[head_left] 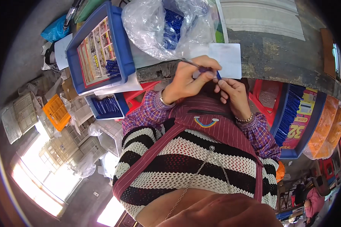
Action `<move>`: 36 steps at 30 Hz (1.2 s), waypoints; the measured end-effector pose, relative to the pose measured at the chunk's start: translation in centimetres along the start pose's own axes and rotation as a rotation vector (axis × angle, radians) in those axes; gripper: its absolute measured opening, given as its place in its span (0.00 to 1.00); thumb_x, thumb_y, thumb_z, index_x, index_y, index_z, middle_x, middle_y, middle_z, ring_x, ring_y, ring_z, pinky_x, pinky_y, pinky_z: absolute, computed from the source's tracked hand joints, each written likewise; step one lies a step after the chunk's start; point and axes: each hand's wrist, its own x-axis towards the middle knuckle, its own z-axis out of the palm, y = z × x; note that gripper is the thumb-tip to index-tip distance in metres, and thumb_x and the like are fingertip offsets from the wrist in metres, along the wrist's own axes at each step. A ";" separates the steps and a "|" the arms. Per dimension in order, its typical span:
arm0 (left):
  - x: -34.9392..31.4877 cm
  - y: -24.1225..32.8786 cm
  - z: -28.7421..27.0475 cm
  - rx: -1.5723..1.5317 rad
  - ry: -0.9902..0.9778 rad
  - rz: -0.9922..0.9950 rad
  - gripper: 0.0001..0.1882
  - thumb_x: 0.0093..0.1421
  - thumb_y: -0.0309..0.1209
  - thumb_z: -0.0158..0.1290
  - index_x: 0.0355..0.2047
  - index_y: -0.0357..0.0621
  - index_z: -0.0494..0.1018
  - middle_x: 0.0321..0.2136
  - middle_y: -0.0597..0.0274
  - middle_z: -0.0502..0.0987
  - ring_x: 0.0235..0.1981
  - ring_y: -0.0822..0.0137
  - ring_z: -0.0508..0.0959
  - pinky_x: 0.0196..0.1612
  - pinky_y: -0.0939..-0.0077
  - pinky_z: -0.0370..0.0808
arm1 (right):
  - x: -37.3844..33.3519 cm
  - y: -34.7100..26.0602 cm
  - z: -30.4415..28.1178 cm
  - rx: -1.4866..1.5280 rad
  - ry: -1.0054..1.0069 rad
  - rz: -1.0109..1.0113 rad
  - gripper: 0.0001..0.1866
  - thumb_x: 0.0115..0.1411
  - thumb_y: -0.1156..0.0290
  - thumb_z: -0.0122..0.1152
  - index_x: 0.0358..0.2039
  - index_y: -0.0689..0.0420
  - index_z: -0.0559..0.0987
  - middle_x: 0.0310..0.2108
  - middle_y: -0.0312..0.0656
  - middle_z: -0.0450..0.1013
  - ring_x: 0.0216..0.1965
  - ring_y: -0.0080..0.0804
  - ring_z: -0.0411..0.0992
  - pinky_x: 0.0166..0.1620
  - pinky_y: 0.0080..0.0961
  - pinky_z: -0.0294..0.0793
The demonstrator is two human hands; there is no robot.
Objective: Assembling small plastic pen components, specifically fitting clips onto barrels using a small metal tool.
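My left hand [191, 79] is closed around a slim pen-like tool [191, 62] with a dark, shiny shaft. Its exact kind I cannot make out. Close by on the right, my right hand [234, 94] pinches a small blue piece [218, 75] between thumb and fingers. The tips of both hands nearly meet at this piece, just off the table's near edge. Beyond them a white paper pad [231, 56] lies on the table. Behind my left hand sits a clear plastic bag [144, 30] with many small blue parts [173, 26] inside.
A blue tray [125, 56] with printed sheets and blue sticks stands at the left. Below it is a smaller blue bin [119, 103] of blue sticks. Another blue bin [291, 153] with blue sticks is at the right, beside orange bags [324, 128]. The worn table edge [284, 77] runs across.
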 end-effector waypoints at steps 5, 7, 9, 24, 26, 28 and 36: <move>-0.6 2.9 -1.8 0.396 0.055 -0.020 0.15 0.53 0.20 0.54 0.42 0.38 0.73 0.30 0.57 0.77 0.26 0.65 0.77 0.31 0.76 0.73 | 0.1 -0.5 -0.8 0.172 -0.070 0.160 0.11 0.64 0.71 0.49 0.39 0.67 0.74 0.23 0.33 0.67 0.16 0.11 0.54 0.18 0.09 0.55; -0.9 3.7 -2.5 0.532 0.017 -0.086 0.18 0.50 0.21 0.56 0.43 0.41 0.73 0.31 0.55 0.77 0.27 0.61 0.77 0.31 0.73 0.73 | 0.5 -0.3 -1.9 0.376 -0.165 0.298 0.13 0.65 0.68 0.47 0.41 0.66 0.72 0.22 0.31 0.62 0.16 0.10 0.50 0.17 0.07 0.50; -1.4 4.3 -3.6 0.617 -0.024 -0.110 0.19 0.48 0.21 0.57 0.43 0.42 0.73 0.31 0.54 0.76 0.27 0.59 0.77 0.32 0.72 0.73 | 0.7 0.0 -2.3 0.453 -0.190 0.324 0.13 0.65 0.68 0.47 0.41 0.66 0.71 0.22 0.31 0.62 0.16 0.11 0.51 0.17 0.07 0.51; -3.1 6.1 -6.0 1.005 -0.269 -0.161 0.17 0.49 0.27 0.57 0.41 0.51 0.76 0.24 0.63 0.73 0.23 0.61 0.74 0.24 0.71 0.69 | 0.5 -0.1 -2.1 0.557 -0.198 0.342 0.11 0.66 0.69 0.46 0.41 0.64 0.70 0.22 0.31 0.60 0.17 0.11 0.51 0.17 0.07 0.52; -3.1 6.2 -6.0 1.030 -0.280 -0.137 0.17 0.49 0.27 0.57 0.42 0.52 0.76 0.22 0.63 0.71 0.22 0.61 0.74 0.24 0.70 0.68 | 0.4 -0.1 -2.0 0.540 -0.186 0.335 0.11 0.66 0.69 0.46 0.41 0.64 0.70 0.22 0.30 0.60 0.17 0.10 0.51 0.17 0.07 0.52; -2.8 6.6 -5.8 1.051 -0.298 -0.149 0.17 0.50 0.27 0.56 0.43 0.53 0.76 0.21 0.63 0.70 0.21 0.60 0.73 0.23 0.70 0.68 | 0.4 -0.3 -1.7 0.483 -0.176 0.302 0.12 0.66 0.69 0.46 0.41 0.65 0.70 0.22 0.30 0.60 0.17 0.10 0.51 0.17 0.07 0.51; -1.1 8.2 -5.2 1.138 -0.415 -0.223 0.18 0.51 0.28 0.54 0.45 0.55 0.76 0.18 0.62 0.67 0.18 0.59 0.71 0.21 0.68 0.67 | -0.2 -0.6 -0.4 0.313 -0.075 0.218 0.10 0.65 0.72 0.46 0.41 0.66 0.71 0.23 0.31 0.62 0.16 0.10 0.49 0.17 0.07 0.49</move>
